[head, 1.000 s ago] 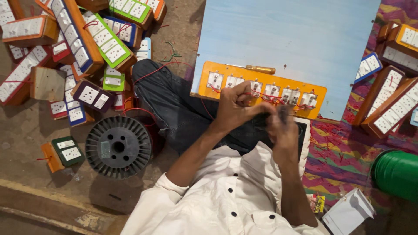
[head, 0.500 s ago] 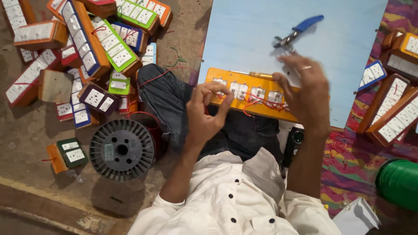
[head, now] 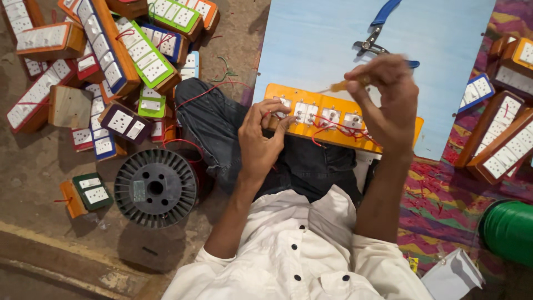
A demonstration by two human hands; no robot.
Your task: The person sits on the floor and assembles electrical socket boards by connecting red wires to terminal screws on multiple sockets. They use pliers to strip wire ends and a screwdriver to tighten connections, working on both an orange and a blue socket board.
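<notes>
Red wires (head: pixel 333 129) could snag: our left hand (head: pixel 261 139) pinches the long orange switch panel (head: pixel 311 114), our right hand (head: pixel 388 100) grips a yellow-handled screwdriver (head: pixel 341 85).

Orange panel (head: pixel 333 119) w/ red wires (head: pixel 338 129); blue pliers (head: pixel 380 25).

Right hand (head: pixel 388 105) now holds a screwdriver (head: pixel 347 84) above the orange panel (head: pixel 333 119); left hand (head: pixel 261 139) now pinches a red wire (head: pixel 327 123).
</notes>
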